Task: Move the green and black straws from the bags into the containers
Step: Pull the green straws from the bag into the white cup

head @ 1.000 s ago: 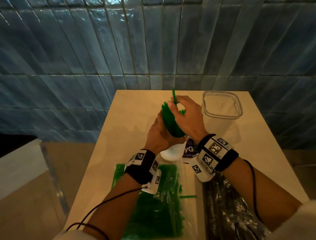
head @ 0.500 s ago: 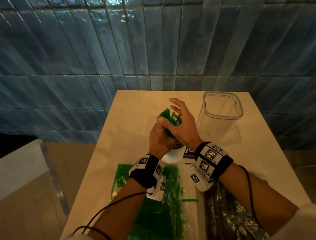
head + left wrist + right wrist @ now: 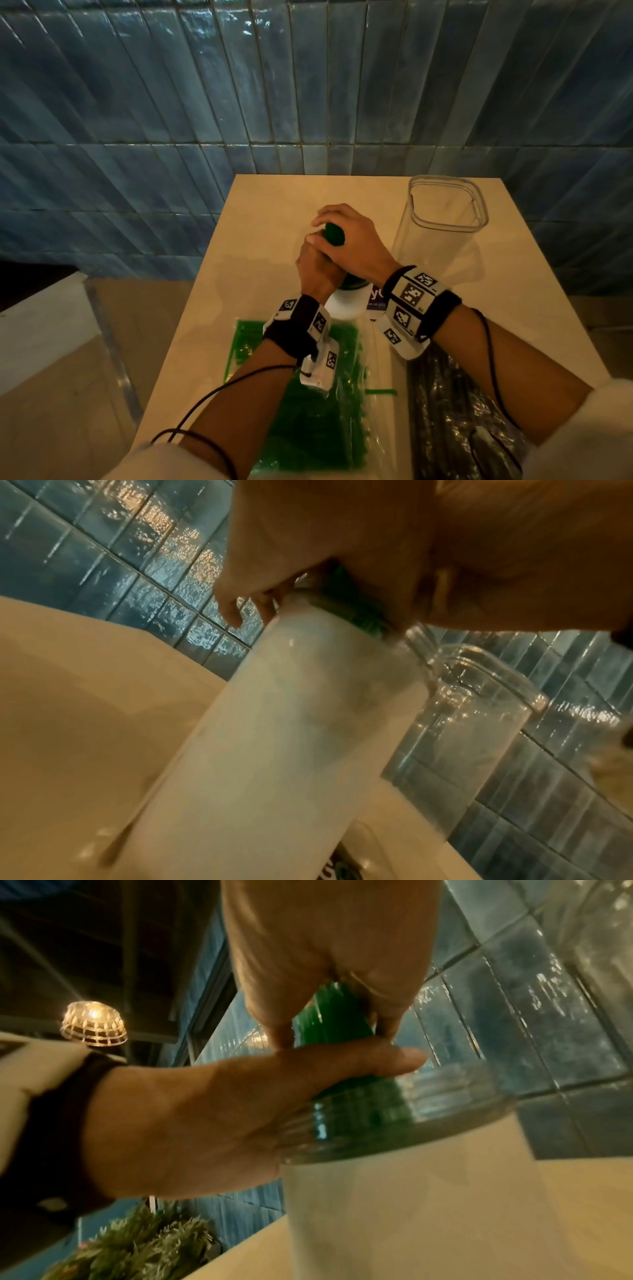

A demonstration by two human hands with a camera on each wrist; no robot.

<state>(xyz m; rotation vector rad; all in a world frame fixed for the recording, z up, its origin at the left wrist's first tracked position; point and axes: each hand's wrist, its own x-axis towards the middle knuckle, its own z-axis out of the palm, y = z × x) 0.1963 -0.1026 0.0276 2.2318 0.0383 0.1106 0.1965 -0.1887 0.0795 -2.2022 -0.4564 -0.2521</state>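
Where the table [image 3: 212,308] edge runs closest to the person, two clear bags lie flat side by side: the bag of green straws [image 3: 308,418] on the left, under the left forearm, and the bag of black straws [image 3: 455,421] on the right, under the right forearm. One loose green straw [image 3: 380,391] lies on the table between the two bags.

Beyond the bags stands the white-walled container [image 3: 281,750], upright, with a clear band at its neck. A bundle of green straws [image 3: 329,1020] stands in its mouth, lower ends visible through the clear neck, upper ends projecting above the rim.

Both hands close around that projecting part. The left hand [image 3: 317,265] wraps the bundle just above the rim — thumb across the front of the straws, heel of the hand against the container's neck. The right hand [image 3: 352,240] sits directly above the left, fingers curled over the top of the bundle and thumb pressed to its side. The straw tops show as a dark green patch inside the curl of the right hand.

Just right of the hands, farther back, stands the clear container [image 3: 442,222], open-topped, apart from both hands. A blue tiled wall [image 3: 308,85] rises behind the table.
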